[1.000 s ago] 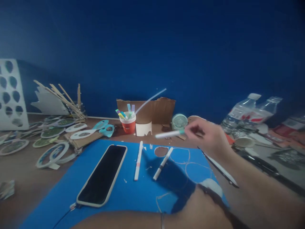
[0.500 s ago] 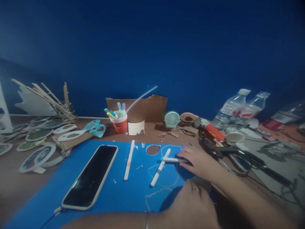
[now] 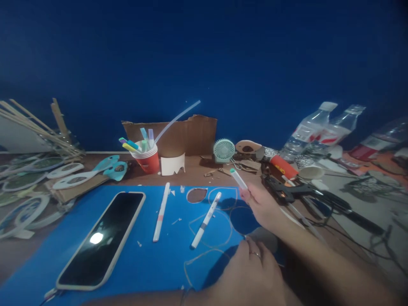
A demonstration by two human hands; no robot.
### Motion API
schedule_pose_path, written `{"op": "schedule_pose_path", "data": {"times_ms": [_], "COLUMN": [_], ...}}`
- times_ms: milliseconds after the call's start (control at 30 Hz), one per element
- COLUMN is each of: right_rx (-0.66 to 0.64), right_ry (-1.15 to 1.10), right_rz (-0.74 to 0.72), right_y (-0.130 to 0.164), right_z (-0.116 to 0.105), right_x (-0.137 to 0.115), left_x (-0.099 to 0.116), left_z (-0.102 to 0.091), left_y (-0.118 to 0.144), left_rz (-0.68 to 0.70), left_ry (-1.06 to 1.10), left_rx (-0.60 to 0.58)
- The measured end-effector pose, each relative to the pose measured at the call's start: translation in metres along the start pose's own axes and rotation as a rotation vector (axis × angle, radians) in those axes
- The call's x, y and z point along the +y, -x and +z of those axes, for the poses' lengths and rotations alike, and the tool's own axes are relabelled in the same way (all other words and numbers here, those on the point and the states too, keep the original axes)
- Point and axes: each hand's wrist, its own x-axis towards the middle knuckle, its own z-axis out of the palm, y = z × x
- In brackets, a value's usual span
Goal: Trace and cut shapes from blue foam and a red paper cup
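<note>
My right hand (image 3: 263,208) is closed around a white marker (image 3: 238,178) with a green end, which sticks up and to the left above the blue sheet (image 3: 149,263). Lower down, my left hand (image 3: 255,272), with a ring on one finger, has its fingers bent over a pale rounded piece (image 3: 263,238), mostly hidden between the hands. Curved outlines are drawn on the sheet beside them. A grey-banded white marker (image 3: 206,221) lies left of the hands, and another white marker (image 3: 161,212) with a pinkish band lies farther left.
A phone (image 3: 102,242) with a cable lies on the sheet's left. Behind stand a red cup (image 3: 148,163) of markers, a white paper piece (image 3: 173,165) and a small green fan (image 3: 224,151). Right are a black glue gun (image 3: 283,189) and bottles (image 3: 314,127); left, cut-out shapes (image 3: 75,176).
My right hand has lifted the green-ended marker off the other marker and tilted it upward. My left hand stays almost in place. The view has shifted slightly.
</note>
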Motion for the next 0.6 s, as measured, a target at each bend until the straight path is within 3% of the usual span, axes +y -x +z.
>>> {"op": "schedule_pose_path", "data": {"times_ms": [333,600], "right_rx": [0.065,0.050], "right_ry": [-0.247,-0.452], "right_rz": [0.078,-0.021], "right_y": [-0.0006,-0.0055], "right_z": [0.0087,0.0086], "right_x": [0.0087,0.0050], "left_x": [0.0012,0.0024], "left_z": [-0.0015,0.0029], "left_y": [-0.0012,0.0019], "left_rz": [-0.011,0.016], "left_ry": [-0.031,-0.042], "left_rx": [0.006,0.013]}}
